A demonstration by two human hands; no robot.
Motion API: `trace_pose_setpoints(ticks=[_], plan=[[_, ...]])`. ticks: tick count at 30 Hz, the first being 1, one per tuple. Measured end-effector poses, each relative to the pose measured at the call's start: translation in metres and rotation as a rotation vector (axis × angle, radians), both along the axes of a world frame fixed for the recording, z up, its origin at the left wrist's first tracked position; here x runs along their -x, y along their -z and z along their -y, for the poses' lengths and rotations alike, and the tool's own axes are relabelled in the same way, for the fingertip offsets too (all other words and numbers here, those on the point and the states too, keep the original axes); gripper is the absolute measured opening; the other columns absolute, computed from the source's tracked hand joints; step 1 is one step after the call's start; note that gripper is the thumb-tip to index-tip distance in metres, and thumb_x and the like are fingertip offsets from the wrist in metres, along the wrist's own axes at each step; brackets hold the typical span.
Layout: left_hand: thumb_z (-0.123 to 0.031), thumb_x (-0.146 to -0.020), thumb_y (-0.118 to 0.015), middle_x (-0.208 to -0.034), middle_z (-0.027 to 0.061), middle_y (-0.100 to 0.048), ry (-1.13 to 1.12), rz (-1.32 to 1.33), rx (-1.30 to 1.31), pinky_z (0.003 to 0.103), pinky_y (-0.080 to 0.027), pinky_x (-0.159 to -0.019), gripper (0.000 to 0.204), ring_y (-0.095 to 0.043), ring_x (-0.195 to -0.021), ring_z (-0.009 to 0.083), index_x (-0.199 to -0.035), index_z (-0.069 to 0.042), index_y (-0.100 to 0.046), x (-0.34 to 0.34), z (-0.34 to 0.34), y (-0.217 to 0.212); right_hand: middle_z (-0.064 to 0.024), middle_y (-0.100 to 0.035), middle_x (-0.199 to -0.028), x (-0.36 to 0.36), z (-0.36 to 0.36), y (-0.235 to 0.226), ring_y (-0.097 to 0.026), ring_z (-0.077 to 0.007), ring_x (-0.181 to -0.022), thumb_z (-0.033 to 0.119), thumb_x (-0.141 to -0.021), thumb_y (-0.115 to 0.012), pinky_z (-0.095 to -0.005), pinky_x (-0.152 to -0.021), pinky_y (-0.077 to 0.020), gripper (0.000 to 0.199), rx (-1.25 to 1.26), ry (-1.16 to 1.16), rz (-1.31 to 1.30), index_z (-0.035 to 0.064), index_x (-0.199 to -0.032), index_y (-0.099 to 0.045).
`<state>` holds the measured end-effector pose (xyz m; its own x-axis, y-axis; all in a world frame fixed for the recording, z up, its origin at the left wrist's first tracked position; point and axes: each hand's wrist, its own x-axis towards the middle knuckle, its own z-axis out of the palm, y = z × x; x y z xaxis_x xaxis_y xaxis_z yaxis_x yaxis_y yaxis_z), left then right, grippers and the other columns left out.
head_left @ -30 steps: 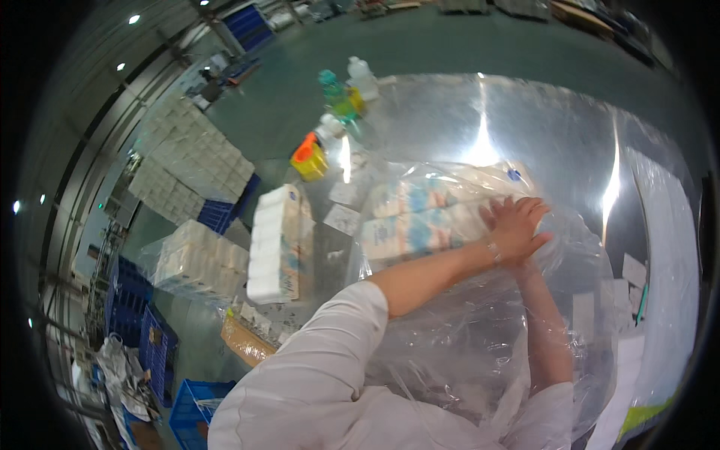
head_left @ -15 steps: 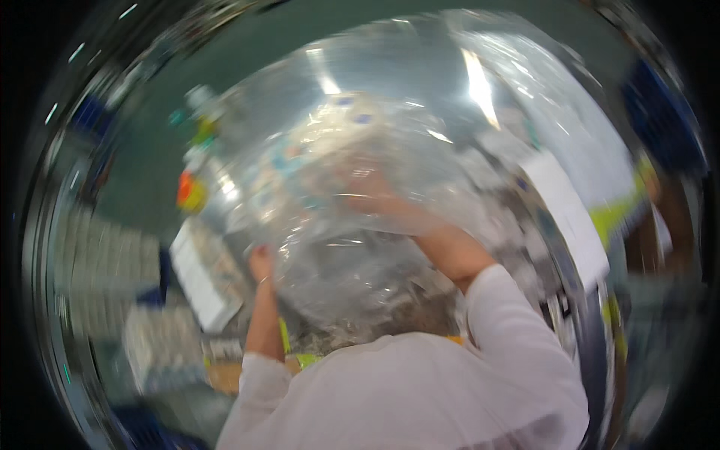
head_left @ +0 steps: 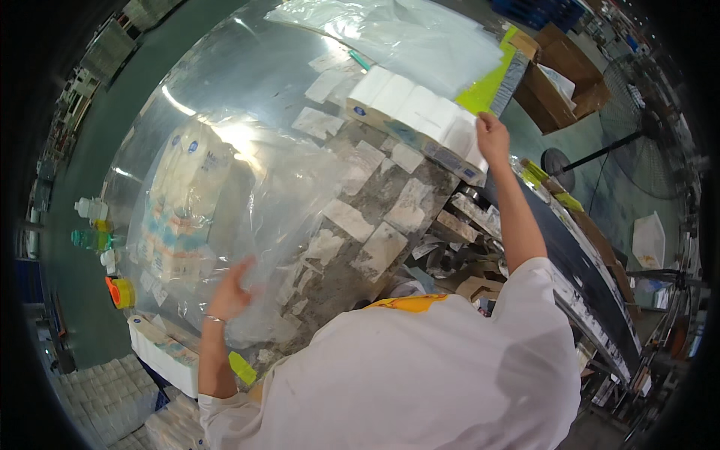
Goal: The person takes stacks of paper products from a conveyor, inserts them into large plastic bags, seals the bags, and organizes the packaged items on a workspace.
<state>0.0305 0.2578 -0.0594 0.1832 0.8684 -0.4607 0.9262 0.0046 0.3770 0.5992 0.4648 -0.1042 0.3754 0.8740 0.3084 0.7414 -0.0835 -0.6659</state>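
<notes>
A large clear plastic bag [head_left: 281, 195] lies on the metal table, with several printed tissue packs [head_left: 184, 187] inside its left part. Over the bag's near edge is my left hand [head_left: 231, 292], slightly blurred, its fingers apart. Whether it touches the film I cannot tell. On the right, my right hand [head_left: 493, 141] is closed on the near right end of a long white tissue pack [head_left: 420, 112]. That pack lies slantwise along the table's right side, its printed face toward the bag.
Clear plastic sheets [head_left: 397, 34] are piled at the far side. Worn paper patches [head_left: 409, 206] cover the table's middle. An orange-yellow tape roll [head_left: 120, 292] and bottles [head_left: 91, 225] stand at the left edge. A dark conveyor belt [head_left: 570, 255], cardboard box [head_left: 562, 79] and fan [head_left: 637, 135] are right.
My right hand has come out from the bag and reached right to the long tissue pack. My left hand has opened away from the bag's edge. The view has turned right.
</notes>
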Motion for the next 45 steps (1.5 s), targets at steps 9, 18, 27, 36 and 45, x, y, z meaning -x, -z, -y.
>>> trace_pose_setpoints(ticks=[9,18,27,36,45], plan=[[-0.018,-0.085,-0.055,-0.117,0.0123,-0.054,0.181,0.687,0.118,0.031,-0.039,-0.092,0.040,-0.050,-0.110,0.0227,-0.122,-0.004,-0.046,-0.217,-0.092,-0.058,-0.0175,-0.061,-0.098,-0.002,0.000,0.019,-0.057,-0.0331,-0.093,0.054,-0.085,-0.038,-0.0377,-0.078,-0.0446,0.054,0.703,-0.476,0.053,0.0108,-0.106,-0.061],[-0.030,-0.092,-0.037,-0.113,0.0128,-0.054,-0.677,0.968,-0.122,0.028,-0.043,-0.085,0.045,-0.053,-0.100,0.0188,-0.121,0.004,-0.043,-0.266,-0.182,0.091,-0.0214,-0.052,-0.115,0.081,0.001,0.083,-0.051,-0.0311,-0.104,0.037,-0.089,-0.040,-0.0347,-0.089,-0.0389,0.048,0.252,-0.411,-0.435,-0.0013,-0.117,-0.050],[-0.044,-0.090,-0.035,-0.115,0.0124,-0.052,-0.847,1.551,0.447,0.031,-0.045,-0.085,0.054,-0.054,-0.100,0.0220,-0.124,-0.002,-0.041,-0.286,-0.178,0.038,-0.0169,-0.054,-0.110,0.114,0.005,0.016,-0.053,-0.0252,-0.100,0.040,-0.080,-0.052,-0.0332,-0.086,-0.0429,0.059,0.633,-0.368,-1.516,-0.0035,-0.119,-0.044],[-0.038,-0.082,-0.058,-0.118,0.0092,-0.050,-0.450,1.010,-0.026,0.034,-0.035,-0.094,0.053,-0.046,-0.109,0.0209,-0.121,-0.002,-0.046,-0.220,-0.079,-0.051,-0.0171,-0.057,-0.101,0.108,0.052,-0.048,-0.059,-0.0257,-0.087,0.035,-0.070,-0.060,-0.0360,-0.071,-0.0503,0.059,0.697,-0.452,-1.474,-0.0013,-0.115,-0.048],[-0.036,-0.061,-0.075,-0.137,0.0197,-0.019,-0.523,-0.358,-0.933,0.051,-0.015,-0.101,0.095,-0.017,-0.127,0.0336,-0.133,-0.002,-0.023,-0.095,0.066,0.030,-0.0190,-0.056,-0.104,0.077,0.184,-0.055,-0.058,-0.0275,-0.090,0.034,-0.069,-0.059,-0.0368,-0.075,-0.0488,0.061,0.861,-0.469,-1.423,-0.0011,-0.117,-0.047]])
